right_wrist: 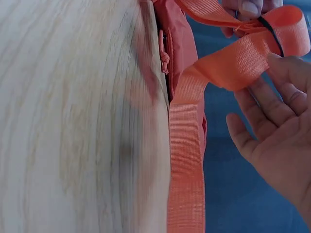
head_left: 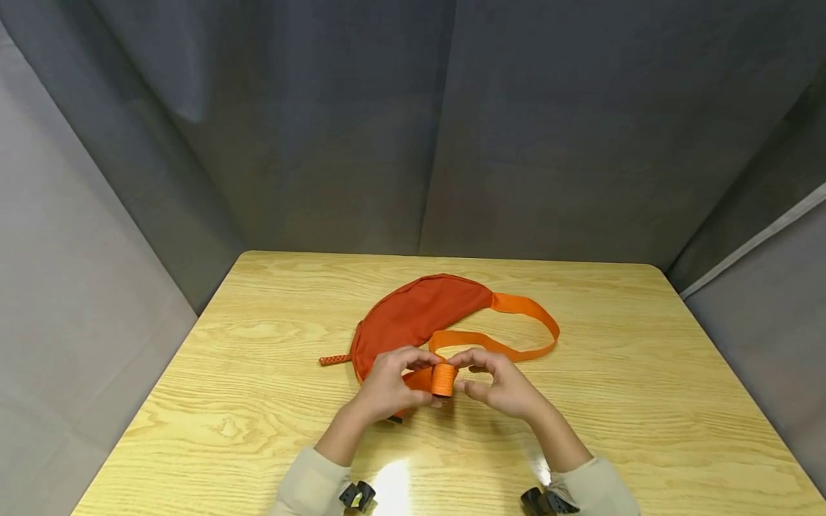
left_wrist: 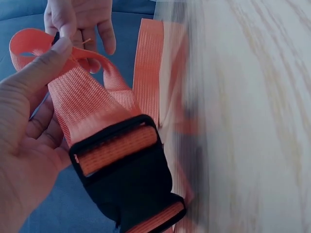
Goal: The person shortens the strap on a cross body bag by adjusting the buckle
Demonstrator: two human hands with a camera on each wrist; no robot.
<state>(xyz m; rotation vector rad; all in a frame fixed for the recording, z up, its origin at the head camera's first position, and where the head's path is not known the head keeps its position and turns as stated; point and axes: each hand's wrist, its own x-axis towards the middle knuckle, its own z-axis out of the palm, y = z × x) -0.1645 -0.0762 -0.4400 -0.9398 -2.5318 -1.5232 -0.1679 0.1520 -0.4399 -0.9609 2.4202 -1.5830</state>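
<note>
Left hand (head_left: 393,381) pinches rolled orange webbing strap (head_left: 442,381), apart from wooden table's far edge (head_left: 600,267); right hand (head_left: 502,385), can't tell; likely bundling, needs snugging

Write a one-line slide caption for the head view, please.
Left hand and right hand hold a looped orange strap at the near side of a red bag lying on a wooden table.
</note>
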